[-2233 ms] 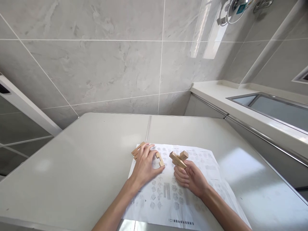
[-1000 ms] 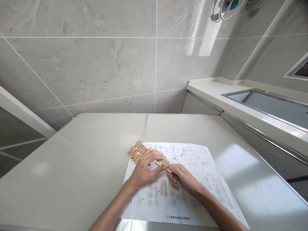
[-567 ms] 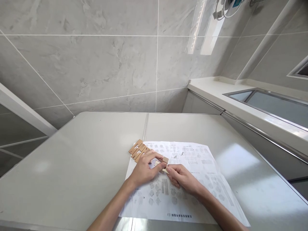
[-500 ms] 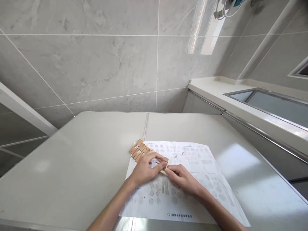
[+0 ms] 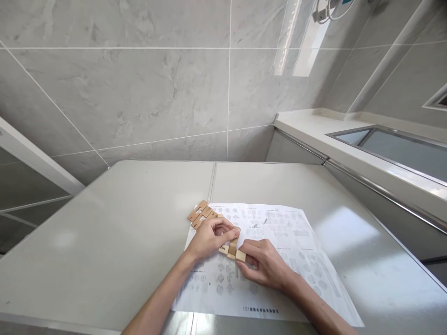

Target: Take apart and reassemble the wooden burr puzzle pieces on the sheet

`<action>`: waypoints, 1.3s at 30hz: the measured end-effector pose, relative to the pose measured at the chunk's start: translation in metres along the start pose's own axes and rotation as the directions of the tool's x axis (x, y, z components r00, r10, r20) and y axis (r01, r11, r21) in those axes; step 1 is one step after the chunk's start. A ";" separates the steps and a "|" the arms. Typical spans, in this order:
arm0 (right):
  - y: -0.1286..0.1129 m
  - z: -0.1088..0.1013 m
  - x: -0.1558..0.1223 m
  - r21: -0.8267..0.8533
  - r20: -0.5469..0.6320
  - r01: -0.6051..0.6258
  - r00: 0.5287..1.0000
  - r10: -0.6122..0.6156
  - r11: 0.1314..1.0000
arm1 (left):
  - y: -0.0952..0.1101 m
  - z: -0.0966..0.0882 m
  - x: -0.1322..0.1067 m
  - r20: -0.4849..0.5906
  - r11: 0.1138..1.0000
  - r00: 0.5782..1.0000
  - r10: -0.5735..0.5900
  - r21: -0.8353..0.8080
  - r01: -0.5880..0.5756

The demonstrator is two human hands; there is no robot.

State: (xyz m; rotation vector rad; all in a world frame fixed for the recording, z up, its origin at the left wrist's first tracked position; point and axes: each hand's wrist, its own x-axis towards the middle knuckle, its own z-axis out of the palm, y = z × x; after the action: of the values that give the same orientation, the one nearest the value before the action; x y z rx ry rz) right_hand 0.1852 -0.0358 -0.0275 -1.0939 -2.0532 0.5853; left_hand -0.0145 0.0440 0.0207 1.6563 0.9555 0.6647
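My left hand (image 5: pixel 209 239) is closed, its thumb and fingers pinching a notched wooden puzzle piece (image 5: pixel 233 243). Close on its right, my right hand (image 5: pixel 261 263) grips the pale end of a wooden puzzle piece (image 5: pixel 240 255) between thumb and fingers. The two pieces meet between the hands; whether they interlock I cannot tell. A dark mark like a "3" shows on the wood (image 5: pixel 223 249) beside my left thumb. Beyond my left hand lie flat notched wooden pieces (image 5: pixel 199 211) with small dark numbers, partly hidden by the hand.
Under both hands spreads a large printed sheet (image 5: pixel 279 293) with rows of small diagrams. It lies on a glossy pale table (image 5: pixel 104 242) with a seam across it. A grey tiled wall (image 5: pixel 139 93) stands behind, and a white counter (image 5: pixel 303 128) runs along the right.
My right hand has shifted slightly down, and the pale block end has come into view between its fingers. My left hand has tilted, uncovering more of the wooden piece and its dark mark.
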 end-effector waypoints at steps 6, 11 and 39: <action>-0.003 0.002 -0.003 -0.147 -0.072 0.138 0.986 -0.150 0.979 | -0.003 -0.007 0.003 -0.047 0.998 0.998 -0.048 0.032 0.050; -0.001 0.004 -0.001 -0.265 -0.248 0.055 0.961 -0.124 0.963 | -0.006 -0.005 0.004 -0.248 0.981 0.968 0.048 0.194 0.001; 0.004 0.006 0.001 -0.234 -0.033 0.020 0.999 -0.029 0.972 | -0.028 0.007 0.004 -0.177 0.813 0.923 0.343 0.549 -0.197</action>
State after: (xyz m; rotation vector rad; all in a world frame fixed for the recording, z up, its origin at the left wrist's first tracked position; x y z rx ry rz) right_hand 0.1818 -0.0330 -0.0336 -1.2019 -2.1405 0.3136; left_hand -0.0140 0.0473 -0.0086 2.2621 1.1764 0.8961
